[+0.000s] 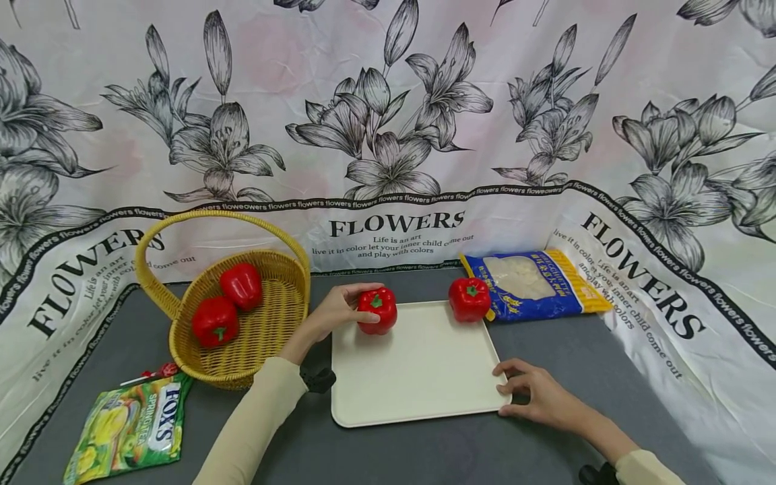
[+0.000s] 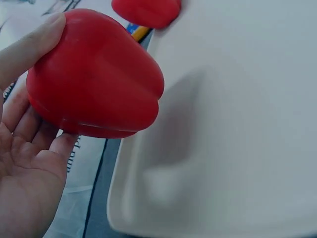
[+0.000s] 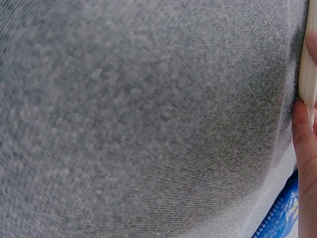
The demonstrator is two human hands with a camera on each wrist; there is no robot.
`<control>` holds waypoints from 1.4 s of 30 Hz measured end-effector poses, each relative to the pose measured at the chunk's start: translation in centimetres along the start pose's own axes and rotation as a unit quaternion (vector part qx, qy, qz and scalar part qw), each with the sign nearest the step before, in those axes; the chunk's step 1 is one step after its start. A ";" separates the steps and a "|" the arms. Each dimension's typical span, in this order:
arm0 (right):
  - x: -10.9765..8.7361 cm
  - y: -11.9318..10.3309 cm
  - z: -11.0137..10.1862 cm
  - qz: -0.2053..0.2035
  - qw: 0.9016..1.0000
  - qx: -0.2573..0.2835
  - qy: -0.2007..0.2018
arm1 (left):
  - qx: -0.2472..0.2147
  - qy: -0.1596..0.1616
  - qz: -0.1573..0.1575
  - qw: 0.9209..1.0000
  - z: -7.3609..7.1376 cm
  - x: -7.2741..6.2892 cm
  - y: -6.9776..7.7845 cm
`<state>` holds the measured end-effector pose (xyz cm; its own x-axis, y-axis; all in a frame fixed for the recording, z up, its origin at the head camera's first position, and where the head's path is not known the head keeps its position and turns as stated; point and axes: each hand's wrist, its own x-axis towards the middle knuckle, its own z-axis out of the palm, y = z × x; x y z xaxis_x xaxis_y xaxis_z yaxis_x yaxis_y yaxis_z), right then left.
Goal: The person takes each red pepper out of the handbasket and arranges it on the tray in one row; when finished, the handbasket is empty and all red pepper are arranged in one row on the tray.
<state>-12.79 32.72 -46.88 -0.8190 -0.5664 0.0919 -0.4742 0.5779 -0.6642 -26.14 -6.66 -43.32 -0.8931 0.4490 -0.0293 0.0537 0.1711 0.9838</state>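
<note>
In the head view my left hand (image 1: 339, 311) grips a red bell pepper (image 1: 377, 310) over the far left corner of a cream tray (image 1: 418, 370). The left wrist view shows this bell pepper (image 2: 99, 74) between thumb and fingers, its shadow falling on the tray. My right hand (image 1: 536, 394) holds the right edge of the tray near its front corner, fingers bent at the rim. Another red bell pepper (image 1: 469, 300) sits at the tray's far right corner. The right wrist view catches only part of the fingers (image 3: 304, 134) against the tray's rim (image 3: 308, 74).
A yellow wicker basket (image 1: 273, 337) with a tall handle stands on the left, two red bell peppers (image 1: 215, 322) inside. In front of it lies a green FOX'S packet (image 1: 130, 428) beside small red items (image 1: 166, 370). A blue and yellow bag (image 1: 533, 283) lies behind the tray's right side.
</note>
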 end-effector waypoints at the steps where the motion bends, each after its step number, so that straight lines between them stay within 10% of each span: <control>1: 0.0 0.0 0.0 0.001 1.000 0.000 -0.001 | -0.001 0.001 0.001 1.000 0.1 0.3 -0.1; 27: -0.1 0.2 -0.2 -0.007 1.000 -0.006 -0.006 | -0.012 -0.029 0.026 0.999 5.4 6.1 0.2; 42: -0.2 0.3 -0.1 0.009 1.000 0.006 -0.010 | -0.019 -0.028 0.015 0.999 7.5 7.0 0.0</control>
<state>-12.82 33.03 -47.03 -0.8204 -0.5681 0.0651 -0.4559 0.5812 -0.6741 -29.06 3.11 -44.87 -0.8651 0.5016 -0.0084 0.0627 0.1247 0.9902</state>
